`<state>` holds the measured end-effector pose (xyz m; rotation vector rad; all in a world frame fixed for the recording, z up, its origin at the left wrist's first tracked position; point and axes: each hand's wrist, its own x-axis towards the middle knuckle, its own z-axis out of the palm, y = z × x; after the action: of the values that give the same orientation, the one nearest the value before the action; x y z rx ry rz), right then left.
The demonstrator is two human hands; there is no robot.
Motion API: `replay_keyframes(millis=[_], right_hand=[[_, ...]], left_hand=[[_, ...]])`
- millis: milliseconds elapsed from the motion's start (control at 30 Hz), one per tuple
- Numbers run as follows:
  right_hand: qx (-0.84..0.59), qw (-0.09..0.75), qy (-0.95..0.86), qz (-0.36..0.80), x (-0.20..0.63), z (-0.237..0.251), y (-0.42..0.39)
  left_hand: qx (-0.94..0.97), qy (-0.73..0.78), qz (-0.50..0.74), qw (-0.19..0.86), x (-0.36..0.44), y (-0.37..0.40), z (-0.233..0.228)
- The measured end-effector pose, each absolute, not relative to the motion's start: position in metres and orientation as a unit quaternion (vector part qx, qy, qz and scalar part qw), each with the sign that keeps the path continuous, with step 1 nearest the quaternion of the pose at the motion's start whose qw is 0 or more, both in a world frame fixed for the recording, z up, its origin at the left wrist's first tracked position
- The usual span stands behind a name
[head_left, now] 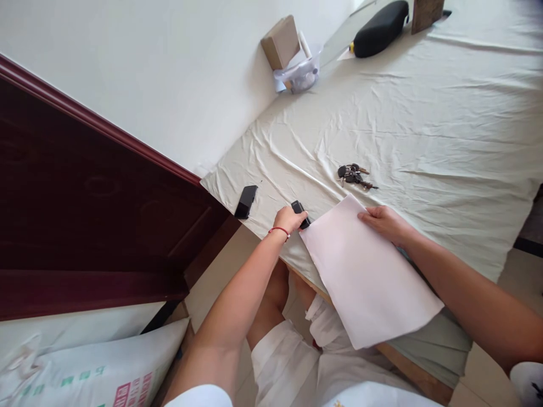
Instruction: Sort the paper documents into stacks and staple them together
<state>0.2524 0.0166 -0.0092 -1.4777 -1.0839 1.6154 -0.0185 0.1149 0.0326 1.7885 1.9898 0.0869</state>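
Observation:
My left hand [287, 219] is closed around a small black stapler [296, 208], whose front end meets the near left corner of some white paper sheets [369, 277]. With fingers and thumb, my right hand [385, 221] pinches the paper along its right edge. The paper lies at a slant and reaches past the front edge of the table. How many sheets there are cannot be seen. A bunch of keys [353, 174] lies just beyond the paper, and a black phone-like object [246, 202] rests left of the stapler.
A pale wrinkled cloth [432, 147] covers the table. Against the wall stand a clear plastic basket [303, 76] and a brown box [280, 44]. A black case [380, 29] lies at the back. Dark red wood panelling [93, 192] and a printed white sack [97, 362] are to the left.

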Motion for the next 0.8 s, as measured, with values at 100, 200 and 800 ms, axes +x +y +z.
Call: replay_keyframes(millis=[100,200,800], right_hand=[[-0.573,0.349,-0.413,0.615,0.254,-0.011,0.018],[-0.577,0.354,-0.415,0.608,0.256,-0.011,0.018],[-0.581,0.352,-0.408,0.61,0.265,-0.027,0.022]], left_hand=[[0.648,0.724,0.049,0.232,-0.02,0.113,0.03],[0.648,0.72,0.06,0.242,-0.022,0.111,0.029],[0.746,0.627,0.138,0.176,0.002,0.121,0.003]])
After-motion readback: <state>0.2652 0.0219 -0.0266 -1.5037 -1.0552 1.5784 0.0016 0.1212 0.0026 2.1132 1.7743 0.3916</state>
